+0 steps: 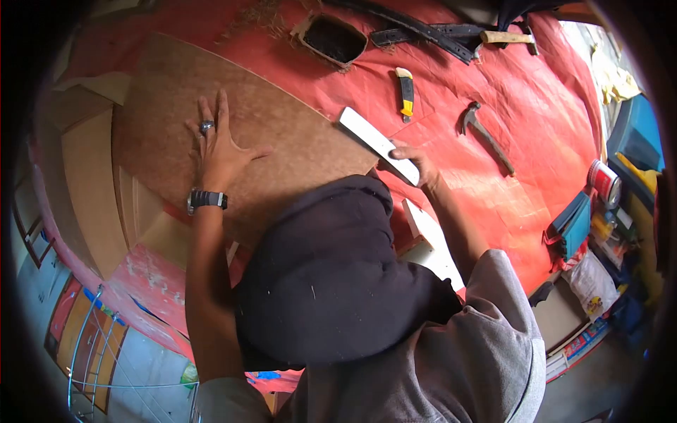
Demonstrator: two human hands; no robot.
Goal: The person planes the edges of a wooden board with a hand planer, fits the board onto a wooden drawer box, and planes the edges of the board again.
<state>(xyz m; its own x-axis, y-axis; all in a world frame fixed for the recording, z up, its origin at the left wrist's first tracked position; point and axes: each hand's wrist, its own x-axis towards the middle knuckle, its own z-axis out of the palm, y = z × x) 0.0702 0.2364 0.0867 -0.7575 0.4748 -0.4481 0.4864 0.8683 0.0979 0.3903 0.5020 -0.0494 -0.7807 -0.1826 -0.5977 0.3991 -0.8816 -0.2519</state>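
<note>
My left hand [224,151], with a ring and a wristwatch, lies flat with fingers spread on a large brown wooden board [275,113]. At the board's right edge my right hand [421,164] is closed around the near end of a white strip of board [372,139]. The strip's far end lies by the board's edge. Dark cloth [324,275] fills the middle of the view and hides the near part of the board. Behind my right forearm, another white panel piece [437,247] is partly covered.
A yellow-and-black utility knife [405,93] and a claw hammer [488,137] lie on the red sheet [451,92]. Farther back are a dark-filled container [333,39], black metal rails [430,32] and another hammer [509,37]. Wooden box panels [88,176] stand left; a can [604,182] sits right.
</note>
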